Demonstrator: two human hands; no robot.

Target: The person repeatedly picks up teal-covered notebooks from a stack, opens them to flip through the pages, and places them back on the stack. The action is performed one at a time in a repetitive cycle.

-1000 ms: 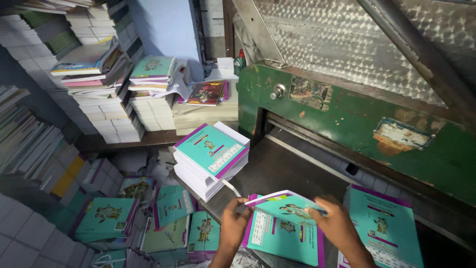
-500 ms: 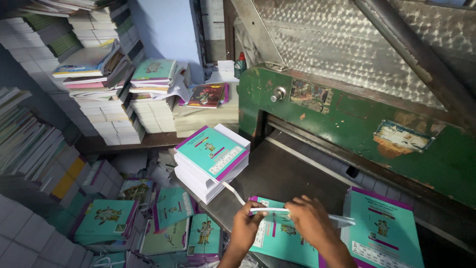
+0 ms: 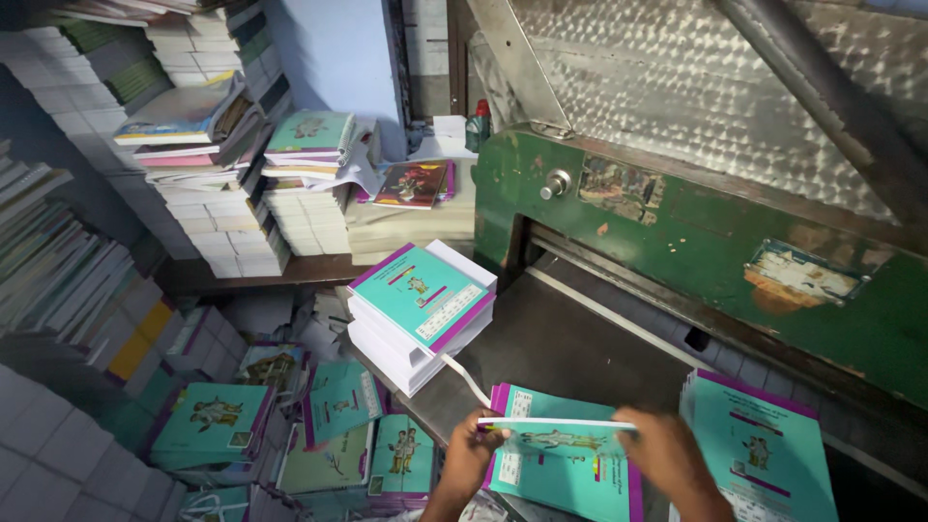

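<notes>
A: Where is the booklet at this moment?

B: The thin booklet (image 3: 556,423) is held edge-on between both hands, low in the view, just above the teal booklets (image 3: 556,464) lying flat on the dark metal table (image 3: 561,338) of the green cutting machine (image 3: 696,232). The left hand (image 3: 474,452) pinches its left end, fingers pressed onto the spine edge; the right hand (image 3: 667,459) grips the right end, fingers curled over it, though their tips are hidden.

A: What sits around it?

B: A squared stack of teal-covered booklets (image 3: 420,314) stands near the table's left edge, with a white paper strip (image 3: 466,377) trailing from under it. Another pile (image 3: 759,454) lies just right of the right hand. Below the table edge, loose booklets (image 3: 280,425) cover the floor.

A: What could go wrong?

B: The hold is at the two ends only, so the booklet could sag or slip and land askew on the ones beneath. The left stack stands close to the table's edge; a nudge from the person's elbow might tip it onto the floor heap.
</notes>
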